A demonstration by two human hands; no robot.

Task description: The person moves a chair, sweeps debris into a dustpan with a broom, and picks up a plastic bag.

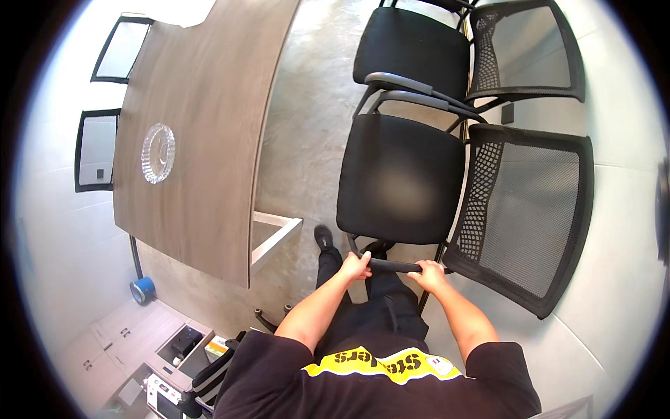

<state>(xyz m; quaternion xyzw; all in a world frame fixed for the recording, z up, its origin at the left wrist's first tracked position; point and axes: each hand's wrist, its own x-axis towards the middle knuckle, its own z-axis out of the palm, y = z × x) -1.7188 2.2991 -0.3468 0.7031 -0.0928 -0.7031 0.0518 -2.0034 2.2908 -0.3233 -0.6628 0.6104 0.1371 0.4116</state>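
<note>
Both of my hands are on the near armrest (394, 266) of a black office chair. My left hand (356, 266) is wrapped round the armrest's front end, close to the seat corner. Farther back along the same bar, my right hand (428, 275) closes round it near the backrest. The chair (398, 180) has a padded black seat and a mesh backrest (532, 216) on its right side, by the wall. Its legs are mostly hidden under the seat and my arms.
A second black chair (413, 50) stands just beyond, armrests close together. On the left is a long wooden table (202, 105) with a clear glass ashtray (159, 153). Mesh chairs (98, 150) line its far side. Behind the table's near end are a blue bin (143, 290) and a cabinet (115, 332).
</note>
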